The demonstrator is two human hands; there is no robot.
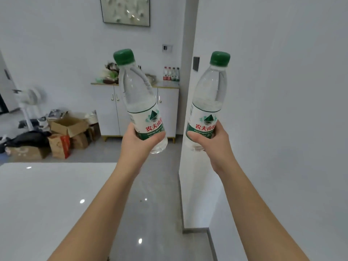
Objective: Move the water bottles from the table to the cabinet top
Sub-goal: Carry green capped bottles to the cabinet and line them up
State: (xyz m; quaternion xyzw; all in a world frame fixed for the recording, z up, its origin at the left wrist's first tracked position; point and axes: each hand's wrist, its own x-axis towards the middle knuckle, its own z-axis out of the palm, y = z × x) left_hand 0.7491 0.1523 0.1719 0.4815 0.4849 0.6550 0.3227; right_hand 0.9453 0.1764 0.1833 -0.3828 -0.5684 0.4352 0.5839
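Left hand (135, 144) curls round the base of the left bottle (139, 95), right hand (212, 142) round the right bottle (211, 97). Both are held in mid-air, caps up, beside the white bench (47, 194). Across the room, four bottles (171, 74) stand on the cabinet (168, 110).

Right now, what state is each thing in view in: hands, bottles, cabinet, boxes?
Left clear plastic green-capped bottle: capped, held aloft, top tilted left.
Right clear plastic green-capped bottle: capped, held aloft, top tilted right.
Left hand: grips the left bottle's lower label.
Right hand: grips the right bottle's lower label.
White cabinet: doors shut.
Four small bottles on cabinet top: upright.
Brown cardboard box: flaps open.
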